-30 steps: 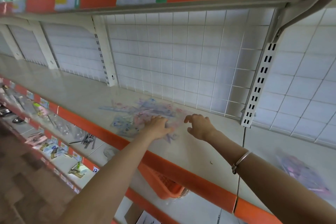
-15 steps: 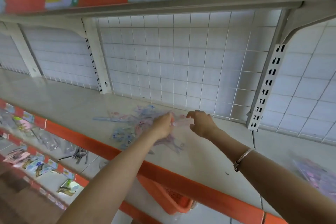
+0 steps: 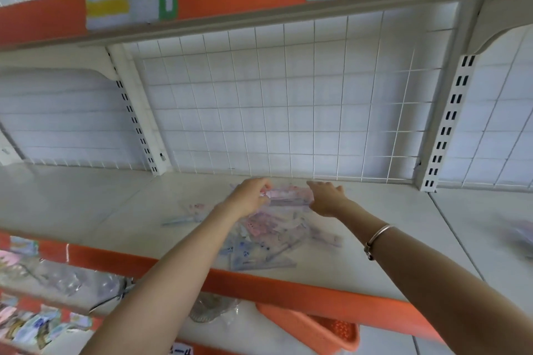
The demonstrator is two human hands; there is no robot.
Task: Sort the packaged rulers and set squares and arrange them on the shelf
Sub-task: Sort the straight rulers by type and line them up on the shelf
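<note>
Both hands had moved away from the pile toward the far edge of the shelf (image 3: 375, 253), and a packet that lay flat half a second before was now lifted between them. The left hand (image 3: 249, 199) grasped the left end of this pink packet (image 3: 287, 195), fingers curled round it. The right hand (image 3: 326, 199) lay released, fingers mostly straight, touching the packet's right end. The packet was held roughly level, just above the shelf and close to the wire grid (image 3: 288, 95) at the back. Nearer, the pile of packaged rulers and set squares (image 3: 265, 242) lay spread loosely on the shelf, pink packs far, blue ones near. A bracelet (image 3: 377, 235) circled the right wrist. An orange basket (image 3: 320, 330) sat on the shelf below.
</note>
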